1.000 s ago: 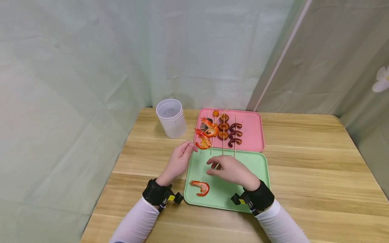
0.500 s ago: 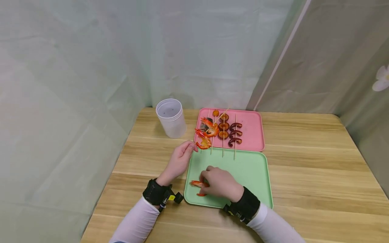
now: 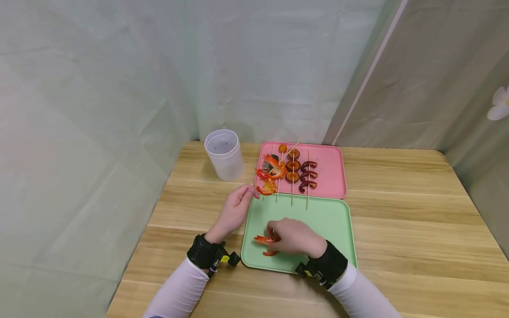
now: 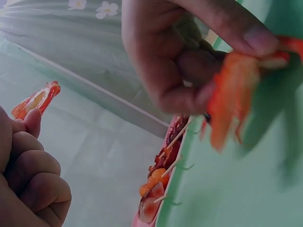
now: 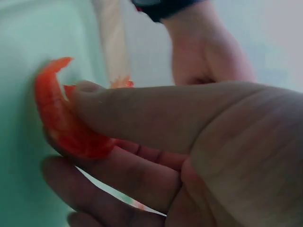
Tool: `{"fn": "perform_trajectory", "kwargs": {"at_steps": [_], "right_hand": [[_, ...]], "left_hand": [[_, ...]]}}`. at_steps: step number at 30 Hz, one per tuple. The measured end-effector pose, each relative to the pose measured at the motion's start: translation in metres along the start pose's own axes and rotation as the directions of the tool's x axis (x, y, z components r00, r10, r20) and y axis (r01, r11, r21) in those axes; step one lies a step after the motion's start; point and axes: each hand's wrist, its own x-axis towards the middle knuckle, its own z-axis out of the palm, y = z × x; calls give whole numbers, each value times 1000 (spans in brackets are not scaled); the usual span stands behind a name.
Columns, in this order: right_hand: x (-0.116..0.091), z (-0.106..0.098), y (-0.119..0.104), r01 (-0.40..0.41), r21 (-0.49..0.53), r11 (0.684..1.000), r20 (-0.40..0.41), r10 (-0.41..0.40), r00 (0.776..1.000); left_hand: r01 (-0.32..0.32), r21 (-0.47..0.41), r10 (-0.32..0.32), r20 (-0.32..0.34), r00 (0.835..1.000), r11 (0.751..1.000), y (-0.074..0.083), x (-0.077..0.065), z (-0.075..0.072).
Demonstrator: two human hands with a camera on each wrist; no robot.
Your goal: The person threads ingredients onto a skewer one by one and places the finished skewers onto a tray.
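My left hand (image 3: 237, 207) pinches the lower end of a shrimp skewer (image 3: 280, 169) at its fingertips, above the left side of the trays. Two orange-red shrimp are threaded on it, and its thin stick points up and to the right. In the left wrist view one skewered shrimp (image 4: 38, 101) shows just beyond the thumb, the other fingers curled. Over the front left of the green tray (image 3: 330, 221), my right hand (image 3: 296, 238) pinches a loose curved shrimp (image 5: 59, 116) between thumb and fingers. Its head and tail stick out past the fingers.
Behind the green tray lies a pink tray (image 3: 332, 172). It carries skewers of mushroom slices (image 3: 293, 165), dark curled tentacle pieces (image 3: 308, 176) and orange rounds (image 3: 282, 148), partly behind the held skewer. A translucent plastic tub (image 3: 226, 161) stands at the back left.
My right hand has come down and to the left onto the loose shrimp, pinched it and shifted it slightly right. The left hand and its skewer have stayed in place.
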Motion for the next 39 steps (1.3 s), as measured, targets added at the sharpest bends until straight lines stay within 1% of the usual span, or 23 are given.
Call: {"fn": "perform_trajectory", "kwargs": {"at_steps": [2, 4, 5, 6, 7, 8, 9, 11, 12, 14, 15, 17, 20, 23, 27, 30, 32, 36, 39], "right_hand": [[-4, -12, 3, 2, 42, 999, -19, -2, 1000], [-10, -27, 8, 0, 103, 995, -78, 8, 997], [-14, -36, 11, 4, 145, 989, -122, 13, 992], [-18, -45, 14, 8, 183, 983, -179, 26, 983], [-22, -54, 18, 11, 227, 974, -241, 45, 969], [-27, -62, 22, 18, 285, 958, -302, 72, 950], [-31, -69, 26, 28, 347, 937, -359, 105, 927], [-40, -83, 34, 59, 470, 881, -451, 182, 874], [-45, -88, 37, 77, 527, 847, -484, 224, 846], [-53, -97, 42, 131, 629, 766, -521, 291, 802], [-56, -100, 44, 161, 662, 732, -536, 313, 784], [-61, -105, 46, 218, 702, 678, -563, 341, 753], [-65, -108, 47, 284, 719, 634, -595, 350, 724], [-66, -109, 47, 335, 725, 601, -614, 346, 709], [-67, -109, 46, 376, 727, 574, -630, 341, 698], [-67, -109, 43, 378, 729, 570, -631, 348, 693], [-67, -109, 41, 375, 732, 569, -627, 348, 697], [-67, -109, 39, 372, 729, 575, -627, 342, 700], [-67, -109, 38, 378, 725, 575, -633, 342, 695]], "left_hand": [[-7, -4, 7, -4, 1000, 1000, 1, 0, -1], [-14, -14, 14, -4, 1000, 1000, 1, 0, -1], [-19, -19, 19, -2, 1000, 1000, 1, -1, -2], [-23, -23, 23, 1, 1000, 999, 2, -1, -2], [-28, -29, 28, 5, 1000, 999, 3, -1, -3], [-33, -33, 33, 9, 999, 999, 3, -1, -3], [-40, -37, 40, 14, 999, 999, 4, -2, -4], [-58, -28, 59, 29, 998, 998, 5, -2, -4], [-67, -21, 68, 38, 997, 998, 5, -2, -4], [-86, 0, 86, 60, 995, 996, 5, -2, -3], [-94, 11, 92, 72, 993, 996, 5, -2, -3], [-107, 34, 103, 101, 989, 994, 5, -2, -1], [-123, 66, 113, 144, 983, 990, 4, -3, 1], [-135, 89, 118, 181, 976, 987, 4, -4, 3], [-136, 102, 113, 204, 972, 985, 6, -5, 5], [-129, 103, 105, 210, 972, 986, 6, -6, 5], [-125, 100, 101, 213, 972, 987, 6, -6, 5], [-121, 93, 99, 214, 972, 988, 5, -6, 4], [-118, 90, 96, 212, 972, 989, 5, -6, 4]]}}
